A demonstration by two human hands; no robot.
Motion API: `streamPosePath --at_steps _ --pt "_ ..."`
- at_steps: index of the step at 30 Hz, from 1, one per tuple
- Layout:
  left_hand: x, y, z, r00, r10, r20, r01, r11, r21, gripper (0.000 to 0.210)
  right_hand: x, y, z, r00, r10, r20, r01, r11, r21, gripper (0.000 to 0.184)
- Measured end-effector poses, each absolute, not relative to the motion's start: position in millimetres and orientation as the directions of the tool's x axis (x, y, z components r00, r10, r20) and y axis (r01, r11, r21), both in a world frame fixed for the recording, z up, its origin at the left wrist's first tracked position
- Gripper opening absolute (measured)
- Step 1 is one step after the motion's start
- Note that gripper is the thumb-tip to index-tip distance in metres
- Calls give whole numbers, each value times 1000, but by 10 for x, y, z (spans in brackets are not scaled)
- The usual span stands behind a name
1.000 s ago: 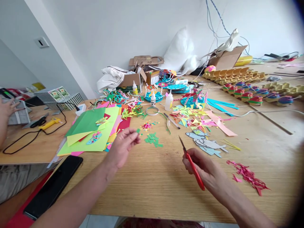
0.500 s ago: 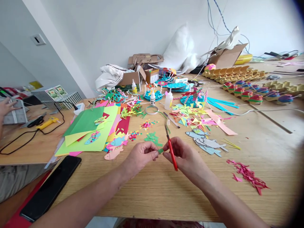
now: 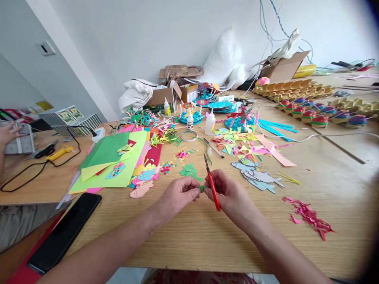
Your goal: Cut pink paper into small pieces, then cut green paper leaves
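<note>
Red-handled scissors (image 3: 213, 191) rest in my right hand (image 3: 226, 190), blades pointing away from me. A small green paper piece (image 3: 201, 188) is pinched in my left hand (image 3: 184, 194); the fingertips of my right hand meet its other side. Just beyond my left hand lies a little heap of green paper cutouts (image 3: 189, 171). Past it are piles of colourful paper dots (image 3: 183, 154). Grey and blue paper fish (image 3: 260, 176) lie to the right of my right hand, and pink and blue paper fish (image 3: 143, 189) lie to the left.
Coloured paper sheets (image 3: 103, 154) and a black phone (image 3: 66, 232) are on the left. Glue bottles (image 3: 210, 123), a tape roll (image 3: 188, 136) and paper scraps (image 3: 237, 142) stand or lie farther back. Red shreds (image 3: 310, 217) lie at right. Another person's hand (image 3: 8, 134) shows at far left.
My hands have drawn slightly closer together around the green paper piece, and less of it shows. The scissors have tilted a little and stay in my right hand.
</note>
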State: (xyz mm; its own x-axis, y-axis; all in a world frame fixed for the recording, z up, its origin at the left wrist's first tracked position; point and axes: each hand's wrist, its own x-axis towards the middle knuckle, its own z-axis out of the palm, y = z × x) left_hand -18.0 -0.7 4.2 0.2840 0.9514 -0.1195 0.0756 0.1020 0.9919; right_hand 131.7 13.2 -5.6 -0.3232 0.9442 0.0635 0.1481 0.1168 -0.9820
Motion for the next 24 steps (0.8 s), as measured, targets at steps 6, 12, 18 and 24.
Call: streamPosePath --at_steps 6,12,18,24 --pt "-172 -8 85 211 974 -85 66 72 995 13 1393 50 29 -324 944 60 255 148 -956 16" --pt "-200 -53 112 104 994 -44 -65 51 997 14 1568 -154 19 -408 913 -7 510 222 -831 26" --pt "-154 -98 107 122 992 -27 -134 43 990 13 1523 -263 -46 -426 905 -3 584 272 -765 27" --pt "-96 -143 109 146 988 -51 -178 77 981 11 1476 -269 -48 -386 922 24 594 269 -758 26"
